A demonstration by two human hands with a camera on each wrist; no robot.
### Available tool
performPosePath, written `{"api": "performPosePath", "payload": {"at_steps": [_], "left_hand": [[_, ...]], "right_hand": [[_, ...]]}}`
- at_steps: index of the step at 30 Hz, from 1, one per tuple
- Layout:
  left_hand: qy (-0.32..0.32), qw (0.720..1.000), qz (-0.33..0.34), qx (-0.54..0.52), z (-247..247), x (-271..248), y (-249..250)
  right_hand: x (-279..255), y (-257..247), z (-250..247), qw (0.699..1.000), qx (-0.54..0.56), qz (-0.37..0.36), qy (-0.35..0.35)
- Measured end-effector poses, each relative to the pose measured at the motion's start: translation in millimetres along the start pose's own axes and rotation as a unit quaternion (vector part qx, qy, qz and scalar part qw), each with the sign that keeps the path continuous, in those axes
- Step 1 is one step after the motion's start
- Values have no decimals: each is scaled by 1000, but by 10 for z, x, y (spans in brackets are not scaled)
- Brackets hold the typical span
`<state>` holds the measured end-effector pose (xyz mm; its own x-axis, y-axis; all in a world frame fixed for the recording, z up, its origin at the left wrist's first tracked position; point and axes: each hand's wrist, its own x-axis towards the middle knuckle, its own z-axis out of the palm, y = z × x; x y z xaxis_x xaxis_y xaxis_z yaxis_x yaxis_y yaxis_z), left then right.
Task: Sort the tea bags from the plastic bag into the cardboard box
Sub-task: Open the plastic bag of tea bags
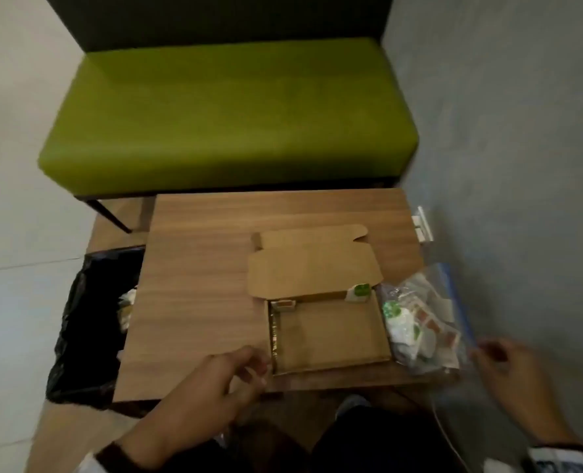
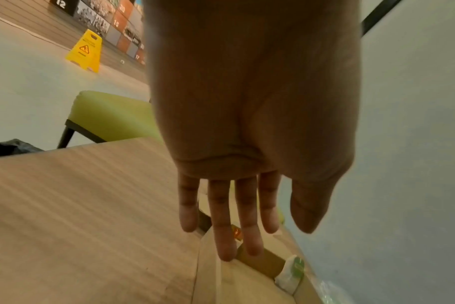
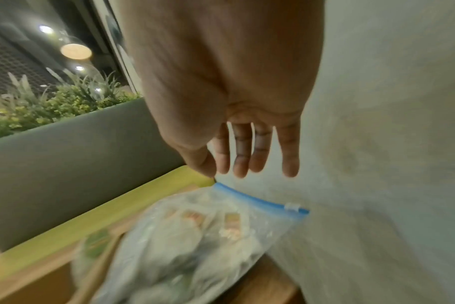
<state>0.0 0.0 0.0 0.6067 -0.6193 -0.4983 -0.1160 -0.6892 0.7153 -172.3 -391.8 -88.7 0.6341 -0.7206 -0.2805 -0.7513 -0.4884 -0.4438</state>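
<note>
At the far left a black bin bag (image 1: 88, 322) is seen beside the wooden surface (image 1: 198, 268). The left hand (image 1: 211, 387) is held just beside the near left corner of the cardboard box (image 1: 331, 336); its grip is slack, the fingers (image 2: 222, 222) straight and holding nothing. The box lies open with its lid (image 1: 314, 264) folded back. Two tea bags are already seen along its far wall, an orange-tagged one (image 1: 285, 304) at the left corner and a green-tagged one (image 1: 360, 291) at the right. Just right of the box the plastic bag (image 1: 423, 322) lies on the surface edge, most tea bags still visible inside and its blue zip strip (image 3: 257, 198) turned toward the wall. The right hand (image 1: 508, 373) is near the bag's near corner, its grip likewise relaxed and empty.

The step is judged to be reaching into the bag. It would be best done with the box steadied by the left hand, the mouth held open, and one tea bag drawn out at a time, since the thin film may slide off the edge.
</note>
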Motion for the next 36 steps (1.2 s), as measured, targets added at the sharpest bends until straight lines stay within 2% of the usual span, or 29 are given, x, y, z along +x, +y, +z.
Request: {"api": "performPosePath", "payload": {"at_steps": [4,5,9,12,16,22,28,30,32,34,36], "left_hand": [[46,997,53,34,134,126,-321],[53,995,65,45,188,154,-403],[66,988,92,105,429,200,-564],[30,982,114,150,596,242,-631],[22,978,118,174,689,273,-698],[39,977,116,176,634,219,-705],[40,980,93,170,626,154,-630],[87,978,101,158,633,97,-618],[161,972,127,118,634,0,-575],[230,960,154,40,626,-109,-530],[259,946,179,-77,626,-198,-519]], "right_hand": [[647,206,162,999,-34,34,14],[754,248,214,999,-42,20,-4],[830,382,423,997,-58,-17,-56],[790,365,468,999,-47,-13,-20],[562,245,356,998,-2,-31,57],[-105,-267,-63,976,62,-155,139],[-859,-751,-271,933,-2,-296,204],[-1092,-888,-249,927,-10,-321,196],[-1288,-974,-194,919,-10,-342,197],[-1448,-1066,-58,909,19,-374,183],[-1552,-1131,158,896,73,-414,143]]}}
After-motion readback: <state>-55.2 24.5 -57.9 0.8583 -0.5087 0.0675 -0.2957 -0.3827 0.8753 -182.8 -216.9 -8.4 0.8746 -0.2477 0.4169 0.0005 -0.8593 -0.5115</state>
